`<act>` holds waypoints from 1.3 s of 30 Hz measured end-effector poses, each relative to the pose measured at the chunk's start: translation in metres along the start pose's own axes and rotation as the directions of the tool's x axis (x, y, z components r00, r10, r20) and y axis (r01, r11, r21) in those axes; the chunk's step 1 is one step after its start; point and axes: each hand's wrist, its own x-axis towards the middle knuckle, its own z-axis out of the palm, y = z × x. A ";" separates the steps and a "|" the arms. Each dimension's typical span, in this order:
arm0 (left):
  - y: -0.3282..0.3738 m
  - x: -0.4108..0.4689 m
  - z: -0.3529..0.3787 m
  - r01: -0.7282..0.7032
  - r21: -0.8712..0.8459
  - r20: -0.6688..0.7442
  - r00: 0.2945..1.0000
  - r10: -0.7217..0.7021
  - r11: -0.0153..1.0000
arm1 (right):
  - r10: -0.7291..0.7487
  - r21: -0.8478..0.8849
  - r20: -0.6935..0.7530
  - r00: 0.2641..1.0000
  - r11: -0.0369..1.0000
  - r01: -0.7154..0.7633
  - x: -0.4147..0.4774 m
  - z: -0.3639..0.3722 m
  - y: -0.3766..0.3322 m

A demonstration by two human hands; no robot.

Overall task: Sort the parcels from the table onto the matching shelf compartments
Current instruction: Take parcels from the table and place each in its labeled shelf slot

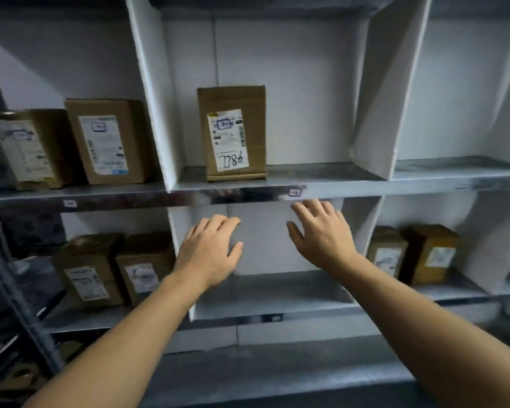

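Note:
A brown cardboard parcel [233, 132] with a white label stands upright in the middle compartment of the upper shelf [321, 179]. Below its front edge, my left hand [211, 253] and my right hand [321, 234] hover with fingers spread, holding nothing. Both hands are in front of the bare middle compartment of the lower shelf [277, 293]. The parcel stands apart from both hands.
Two parcels [109, 141] stand in the upper left compartment, two [92, 270] in the lower left and two [430, 253] in the lower right. White dividers [153, 92] separate the compartments. Small tags [294, 192] sit on the shelf edges. A dark metal frame [18, 295] is at left.

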 end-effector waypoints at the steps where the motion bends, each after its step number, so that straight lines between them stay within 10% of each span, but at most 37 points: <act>1: 0.010 -0.003 0.008 -0.021 -0.009 0.022 1.000 0.021 1.000 | 0.022 -0.054 0.058 0.998 0.998 -0.019 -0.018 -0.003 0.008; 10: 0.150 -0.017 0.076 -0.284 -0.143 0.208 0.928 0.309 0.948 | 0.322 -0.314 0.337 0.885 0.924 -0.217 -0.172 -0.063 0.094; 39: 0.845 -0.116 0.132 -0.789 -0.535 -0.037 0.381 0.924 0.303 | 0.958 -0.767 0.014 0.286 0.193 -0.612 -0.619 -0.428 0.434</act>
